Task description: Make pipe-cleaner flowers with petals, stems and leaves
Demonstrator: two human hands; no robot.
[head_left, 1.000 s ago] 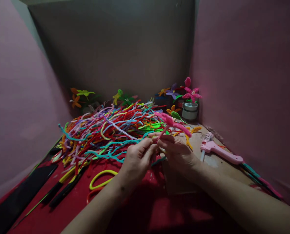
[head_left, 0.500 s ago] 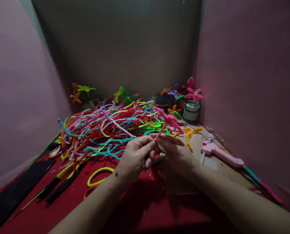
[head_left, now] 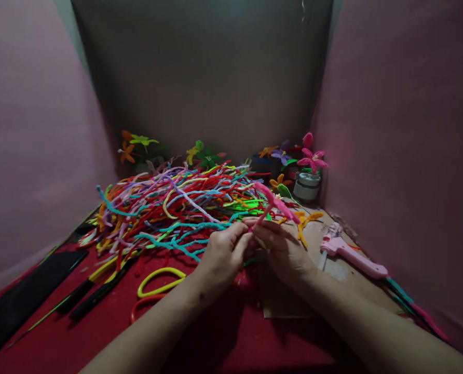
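A pink pipe-cleaner flower (head_left: 280,204) stands tilted to the right on its stem, its petals seen nearly edge-on. My left hand (head_left: 228,253) pinches the lower stem between thumb and fingers. From the other side, my right hand (head_left: 280,248) closes its fingers on the same stem, close against the left fingertips. The stem's lower end is hidden among my fingers. Just behind my hands spreads a large heap of coloured pipe cleaners (head_left: 177,200).
Scissors with yellow and red handles (head_left: 159,283) lie left of my left forearm. A pink glue gun (head_left: 352,254) rests on a board at right. Orange pipe-cleaner pieces (head_left: 303,226) lie beyond my right hand. Finished flowers (head_left: 312,159) stand at the back, one in a white holder (head_left: 307,186).
The pink flower has turned, so its petals show more from the side and sit slightly lower and further right. Both hands keep hold of the stem. The view has shifted slightly.
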